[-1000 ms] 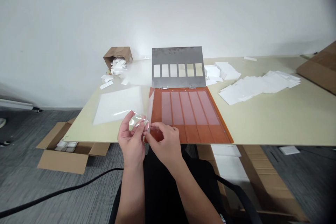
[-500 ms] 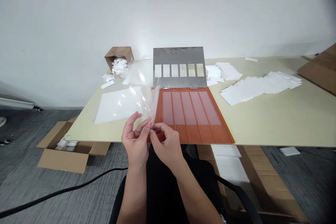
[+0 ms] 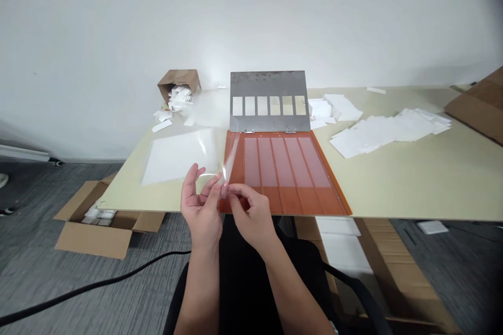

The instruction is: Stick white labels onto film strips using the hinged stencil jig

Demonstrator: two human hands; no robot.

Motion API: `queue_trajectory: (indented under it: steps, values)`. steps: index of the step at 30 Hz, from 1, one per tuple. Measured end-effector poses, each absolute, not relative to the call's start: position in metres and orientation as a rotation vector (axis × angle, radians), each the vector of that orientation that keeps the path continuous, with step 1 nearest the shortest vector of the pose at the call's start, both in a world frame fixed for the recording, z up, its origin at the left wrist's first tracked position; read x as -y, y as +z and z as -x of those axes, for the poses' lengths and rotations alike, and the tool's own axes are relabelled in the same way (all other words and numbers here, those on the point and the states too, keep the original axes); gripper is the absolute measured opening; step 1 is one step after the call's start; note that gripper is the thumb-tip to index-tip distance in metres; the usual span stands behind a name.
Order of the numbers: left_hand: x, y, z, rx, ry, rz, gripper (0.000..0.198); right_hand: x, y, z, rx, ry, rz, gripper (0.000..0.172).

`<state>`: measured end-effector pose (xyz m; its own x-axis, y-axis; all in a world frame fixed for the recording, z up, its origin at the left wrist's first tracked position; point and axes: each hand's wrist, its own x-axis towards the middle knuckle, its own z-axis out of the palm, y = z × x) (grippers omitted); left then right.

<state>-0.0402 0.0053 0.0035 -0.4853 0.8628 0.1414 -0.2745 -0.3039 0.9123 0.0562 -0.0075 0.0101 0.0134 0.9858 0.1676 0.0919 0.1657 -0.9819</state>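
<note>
From where I stand, a clear film [image 3: 230, 159] is up in the air just over the near edge of the table [image 3: 396, 188], held between the two hands, with a narrow strip of it rising almost upright and leaning slightly right. The right hand [image 3: 253, 217] has a firm grip, thumb and forefinger pinched on the film's lower end, and that pinch looks like what keeps the film up. The left hand [image 3: 200, 204] is just beside it, fingers raised and spread, its thumb against the film; whether that grip is really closed I cannot tell. Held this way, with only fingertips on it, the film seems to be kept off the surfaces around it, probably to keep it clean or to work at an edge. Just beyond the hands lies an orange board [image 3: 326, 204] with pink panels, hinged at its far edge to a steel plate [image 3: 267, 84] with six windows, opened out, apparently so the two can fold together. To the left, a white sheet [image 3: 176, 157] lies flat on the table. Further left, a tipped paper bag [image 3: 177, 79] spills white slips [image 3: 175, 99], and to the right, white cards [image 3: 387, 131] lie in loose piles.
</note>
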Motion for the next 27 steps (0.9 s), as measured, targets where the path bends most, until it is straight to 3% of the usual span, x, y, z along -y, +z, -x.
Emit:
queue_trajectory:
  steps: [12,17,27]
  values:
    - [-0.005,0.003,0.044,-1.077,1.907,-0.833,0.058,0.005,0.004,-0.057,1.279,1.143,1.145,0.015]
    - [-0.005,0.001,0.044,-1.067,1.899,-0.933,0.06,0.003,0.006,-0.056,1.33,1.015,1.189,0.011]
    - [-0.001,0.003,0.055,-1.256,1.642,-1.404,0.121,-0.003,0.001,-0.06,1.413,0.812,1.385,0.012]
